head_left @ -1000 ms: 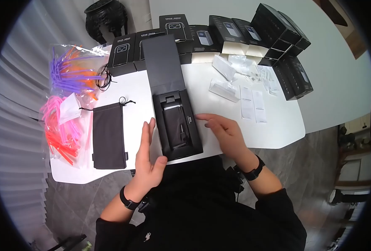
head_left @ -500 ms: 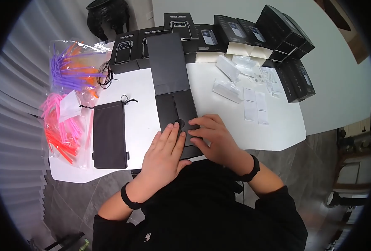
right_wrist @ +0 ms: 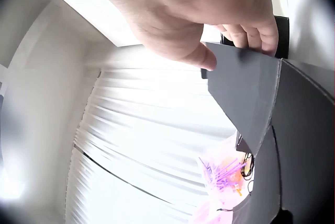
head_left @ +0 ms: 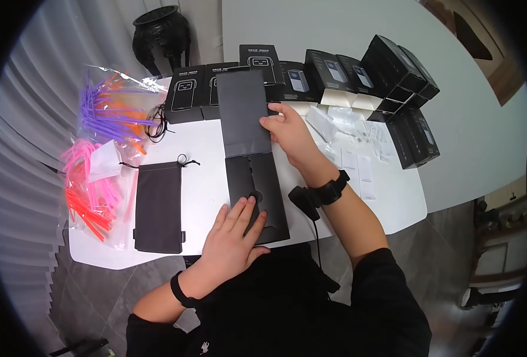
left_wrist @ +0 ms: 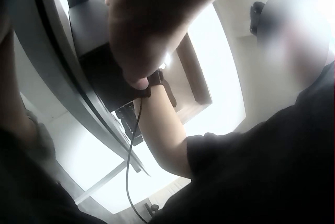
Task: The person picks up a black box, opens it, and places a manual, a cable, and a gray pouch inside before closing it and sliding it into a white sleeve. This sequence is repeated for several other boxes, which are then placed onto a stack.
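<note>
A black box stands on the white table with its lid (head_left: 240, 110) folded back, away from the person. Over the box's lower part lies a black inner panel (head_left: 273, 196) with a round notch, which hides what is beneath. My left hand (head_left: 226, 233) rests on this panel, fingers extended near the notch. With thumb and fingers, my right hand (head_left: 293, 137) pinches the lid's right edge; the right wrist view shows the thumb on the lid's inner face (right_wrist: 241, 85) and the other fingers behind it.
A dark drawstring pouch (head_left: 158, 208) lies left of the box, beside clear bags of purple and orange sticks (head_left: 106, 116) and pink and red ones (head_left: 91, 190). Several black boxes (head_left: 186, 89) line the back. White slips (head_left: 365, 178) and clear plastic wrappers (head_left: 322, 124) lie to the right.
The black panel now covers the recess that showed a dark item earlier. My left hand has come onto the panel. My right hand has moved from the box's side up to the lid.
</note>
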Tool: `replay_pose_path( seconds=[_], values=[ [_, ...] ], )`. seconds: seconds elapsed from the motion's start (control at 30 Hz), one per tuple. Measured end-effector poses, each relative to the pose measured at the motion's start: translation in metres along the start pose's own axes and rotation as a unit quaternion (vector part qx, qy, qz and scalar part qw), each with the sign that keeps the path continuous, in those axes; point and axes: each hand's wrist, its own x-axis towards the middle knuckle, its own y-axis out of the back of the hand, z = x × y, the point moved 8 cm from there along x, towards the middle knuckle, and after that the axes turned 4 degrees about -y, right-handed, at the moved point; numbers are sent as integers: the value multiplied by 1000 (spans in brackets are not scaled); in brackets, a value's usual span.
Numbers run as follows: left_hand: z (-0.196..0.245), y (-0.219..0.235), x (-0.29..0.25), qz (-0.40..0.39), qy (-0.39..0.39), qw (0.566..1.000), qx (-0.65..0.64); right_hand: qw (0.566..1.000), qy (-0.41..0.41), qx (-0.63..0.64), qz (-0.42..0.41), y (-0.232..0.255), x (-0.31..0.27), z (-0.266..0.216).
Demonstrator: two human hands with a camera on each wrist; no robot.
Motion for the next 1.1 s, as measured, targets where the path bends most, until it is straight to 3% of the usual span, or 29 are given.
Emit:
replay_pose_path(
  seconds=[0.13, 0.23, 0.4, 0.43, 0.5, 0.53, 0.63, 0.77, 1.1],
  values=[
    [-5, 1, 6, 1, -8, 999, -30, 996, 47, 33, -64, 0, -12, -30],
    [-16, 3, 18, 4, -27, 998, -60, 992, 115, 24, -44, 1, -46, -61],
    [-31, -2, 23, 69, -31, 985, -157, 915, 301, -268, 24, 11, -115, -65],
    [-37, -1, 18, 101, 21, 963, -248, 892, 325, -311, 38, 10, -131, -60],
    [-47, -6, 1, 158, 124, 885, -420, 915, 264, -304, 37, 11, -151, -40],
    [-48, -5, -2, 216, 110, 869, -431, 925, 231, -299, 36, 12, -159, -30],
    [-40, 2, -11, 237, 85, 909, -331, 948, 180, -264, 10, 14, -174, -4],
    [-32, -1, -10, 243, 27, 943, -226, 940, 222, -260, 3, 16, -184, 7],
    [-25, -4, -14, 258, 66, 951, -154, 920, 256, -294, 24, 10, -190, 21]
  ],
)
